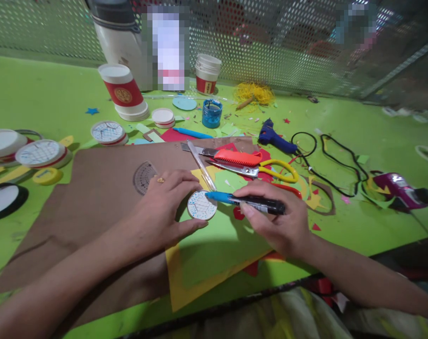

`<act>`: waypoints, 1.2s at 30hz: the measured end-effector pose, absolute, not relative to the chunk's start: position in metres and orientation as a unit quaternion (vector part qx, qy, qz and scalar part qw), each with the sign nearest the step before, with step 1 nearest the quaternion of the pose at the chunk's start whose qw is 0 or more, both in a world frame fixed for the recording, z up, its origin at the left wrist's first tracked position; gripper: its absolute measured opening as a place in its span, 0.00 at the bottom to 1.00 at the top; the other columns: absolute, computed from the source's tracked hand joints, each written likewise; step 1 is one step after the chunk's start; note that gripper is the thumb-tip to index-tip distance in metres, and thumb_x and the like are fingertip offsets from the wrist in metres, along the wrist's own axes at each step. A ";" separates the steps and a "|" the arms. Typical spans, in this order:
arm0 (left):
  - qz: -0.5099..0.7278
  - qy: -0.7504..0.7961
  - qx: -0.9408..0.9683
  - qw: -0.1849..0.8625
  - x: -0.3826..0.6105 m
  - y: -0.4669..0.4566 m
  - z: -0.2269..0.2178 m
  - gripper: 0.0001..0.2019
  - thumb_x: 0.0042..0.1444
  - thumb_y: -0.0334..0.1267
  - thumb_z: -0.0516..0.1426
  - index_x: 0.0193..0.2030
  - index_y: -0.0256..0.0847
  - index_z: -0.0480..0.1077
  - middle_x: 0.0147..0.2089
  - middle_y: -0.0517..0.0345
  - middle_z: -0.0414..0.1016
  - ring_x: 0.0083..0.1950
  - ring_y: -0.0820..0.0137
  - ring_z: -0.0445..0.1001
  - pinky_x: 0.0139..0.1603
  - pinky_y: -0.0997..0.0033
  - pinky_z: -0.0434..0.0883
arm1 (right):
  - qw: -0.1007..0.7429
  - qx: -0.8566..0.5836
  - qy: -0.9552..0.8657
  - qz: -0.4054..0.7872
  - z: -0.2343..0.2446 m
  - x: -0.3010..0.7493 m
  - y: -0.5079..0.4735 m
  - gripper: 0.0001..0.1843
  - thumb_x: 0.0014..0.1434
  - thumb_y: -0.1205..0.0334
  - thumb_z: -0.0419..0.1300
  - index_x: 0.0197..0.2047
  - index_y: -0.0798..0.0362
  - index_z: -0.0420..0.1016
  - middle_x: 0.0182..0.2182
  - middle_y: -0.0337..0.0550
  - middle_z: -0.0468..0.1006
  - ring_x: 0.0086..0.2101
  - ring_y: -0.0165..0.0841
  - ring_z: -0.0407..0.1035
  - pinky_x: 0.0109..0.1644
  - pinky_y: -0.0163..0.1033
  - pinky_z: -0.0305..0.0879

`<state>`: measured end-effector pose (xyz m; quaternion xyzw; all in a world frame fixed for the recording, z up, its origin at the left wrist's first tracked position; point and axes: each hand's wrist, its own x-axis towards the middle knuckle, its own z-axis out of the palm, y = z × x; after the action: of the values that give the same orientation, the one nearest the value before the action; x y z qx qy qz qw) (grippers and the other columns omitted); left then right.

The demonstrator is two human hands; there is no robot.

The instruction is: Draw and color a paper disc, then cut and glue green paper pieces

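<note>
My left hand (pixel 171 197) steadies a small round white disc (pixel 201 207), thumb at its near edge and fingers at its far-left side. Dark lines and blue dots mark the disc's top. In my right hand (pixel 277 216) is a marker pen (pixel 256 203) with a black body and blue front, its blue end at the disc's upper right edge. Green paper (pixel 214 254) lies under the disc, over a yellow sheet (pixel 176 282). Just beyond lie a clear pen-like tube (pixel 201 165), an orange box cutter (pixel 235 157) and yellow-handled scissors (pixel 277 169).
Brown cardboard (pixel 108 188) carries a protractor (pixel 143 178). Patterned round lids (pixel 108 132) stand left. Behind are a red-and-white cup (pixel 124 92), stacked cups (pixel 207 73), a blue paint jar (pixel 211 113) and yellow shreds (pixel 254 94). A corded blue glue gun (pixel 275 137) lies right.
</note>
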<state>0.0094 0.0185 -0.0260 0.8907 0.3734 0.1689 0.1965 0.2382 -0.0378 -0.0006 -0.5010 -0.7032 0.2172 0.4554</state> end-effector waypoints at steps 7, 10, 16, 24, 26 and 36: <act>0.173 0.371 0.893 0.189 0.010 0.019 -0.027 0.24 0.53 0.49 0.61 0.53 0.40 0.67 0.58 0.43 0.68 0.60 0.50 0.66 0.57 0.46 0.62 | 0.450 -0.493 -0.711 0.221 -0.003 0.238 -0.037 0.10 0.53 0.73 0.61 0.37 0.51 0.78 0.30 0.37 0.81 0.28 0.29 0.74 0.34 0.33 0.73; 0.174 0.371 0.893 0.189 0.010 0.019 -0.027 0.24 0.53 0.49 0.61 0.54 0.40 0.66 0.58 0.44 0.68 0.60 0.51 0.66 0.57 0.46 0.62 | 0.461 -0.496 -0.699 0.229 -0.003 0.239 -0.038 0.10 0.53 0.73 0.62 0.38 0.51 0.78 0.30 0.37 0.80 0.27 0.29 0.73 0.33 0.33 0.72; 0.177 0.370 0.892 0.189 0.009 0.019 -0.028 0.24 0.53 0.49 0.61 0.54 0.41 0.66 0.59 0.45 0.68 0.60 0.51 0.66 0.57 0.47 0.62 | 0.477 -0.499 -0.684 0.237 -0.002 0.238 -0.039 0.10 0.53 0.74 0.62 0.37 0.52 0.79 0.28 0.35 0.79 0.25 0.26 0.71 0.31 0.31 0.71; 0.178 0.363 0.896 0.186 0.010 0.018 -0.027 0.24 0.53 0.48 0.62 0.54 0.38 0.67 0.58 0.43 0.68 0.59 0.50 0.66 0.56 0.46 0.62 | 0.461 -0.493 -0.700 0.232 0.000 0.237 -0.038 0.09 0.52 0.74 0.62 0.36 0.55 0.79 0.28 0.37 0.79 0.27 0.26 0.72 0.33 0.29 0.70; 0.175 0.364 0.895 0.189 0.010 0.018 -0.026 0.24 0.53 0.48 0.62 0.53 0.38 0.67 0.58 0.43 0.68 0.58 0.50 0.66 0.55 0.46 0.63 | 0.452 -0.491 -0.706 0.235 -0.001 0.238 -0.038 0.09 0.52 0.74 0.62 0.36 0.55 0.79 0.29 0.37 0.80 0.28 0.26 0.72 0.34 0.28 0.70; 0.169 0.370 0.893 0.195 0.011 0.019 -0.026 0.24 0.53 0.48 0.61 0.54 0.37 0.67 0.58 0.42 0.68 0.59 0.50 0.66 0.56 0.47 0.62 | 0.478 -0.492 -0.690 0.232 -0.001 0.239 -0.041 0.09 0.53 0.75 0.62 0.37 0.54 0.79 0.28 0.35 0.79 0.26 0.23 0.71 0.33 0.27 0.70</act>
<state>0.0106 0.0191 -0.0256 0.8926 0.3696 0.1689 0.1951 0.2392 -0.0408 -0.0013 -0.4920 -0.6899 0.2319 0.4777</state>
